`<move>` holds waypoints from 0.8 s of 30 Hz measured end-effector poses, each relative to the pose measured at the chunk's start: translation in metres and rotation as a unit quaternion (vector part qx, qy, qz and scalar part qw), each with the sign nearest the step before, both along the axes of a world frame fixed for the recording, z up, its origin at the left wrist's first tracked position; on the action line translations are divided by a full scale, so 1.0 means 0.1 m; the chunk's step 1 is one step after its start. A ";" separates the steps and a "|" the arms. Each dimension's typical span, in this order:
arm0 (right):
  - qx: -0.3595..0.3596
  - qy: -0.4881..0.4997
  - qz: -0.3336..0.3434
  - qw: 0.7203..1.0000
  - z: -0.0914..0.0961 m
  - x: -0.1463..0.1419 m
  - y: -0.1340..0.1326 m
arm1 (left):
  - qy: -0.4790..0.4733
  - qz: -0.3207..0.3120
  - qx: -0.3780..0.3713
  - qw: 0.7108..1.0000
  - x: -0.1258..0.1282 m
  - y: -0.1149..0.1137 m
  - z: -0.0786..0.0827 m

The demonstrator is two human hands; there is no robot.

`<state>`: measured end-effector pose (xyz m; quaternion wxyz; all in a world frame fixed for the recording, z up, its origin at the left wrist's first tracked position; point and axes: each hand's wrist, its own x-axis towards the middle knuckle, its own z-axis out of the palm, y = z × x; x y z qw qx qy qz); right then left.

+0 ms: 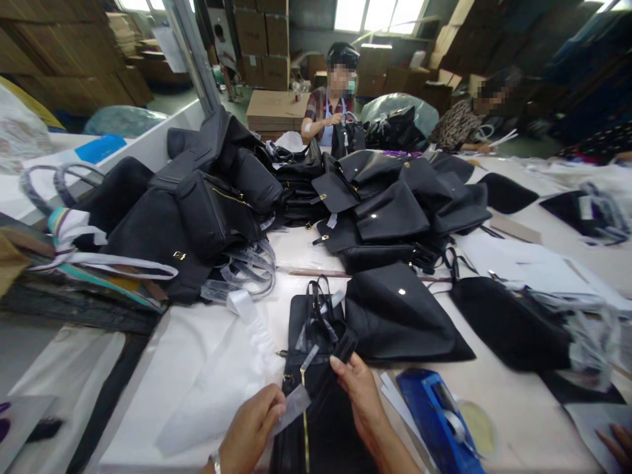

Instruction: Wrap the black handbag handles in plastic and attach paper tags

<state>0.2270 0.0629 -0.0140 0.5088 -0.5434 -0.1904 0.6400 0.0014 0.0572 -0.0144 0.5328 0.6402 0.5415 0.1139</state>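
Note:
A black handbag (316,368) lies flat on the white table (197,382) right in front of me, its handles wrapped in clear plastic. My left hand (254,424) is closed in a pinch on a strip of clear tape (293,405) over the bag's zip. My right hand (358,392) grips the bag's upper edge, fingers curled onto the black strap. A blue tape dispenser (434,418) sits just right of my right hand.
Heaps of black bags (390,210) and backpacks (197,197) cover the table's middle and left. Two people work at the far side, one holding a bag (348,135). Cardboard boxes (276,108) stand behind. Another person's fingertips (617,441) show at the bottom right.

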 end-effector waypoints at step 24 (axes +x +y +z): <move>-0.026 -0.006 -0.019 0.999 -0.20 -0.12 -0.08 | 0.014 0.006 0.017 1.000 0.15 0.01 -0.01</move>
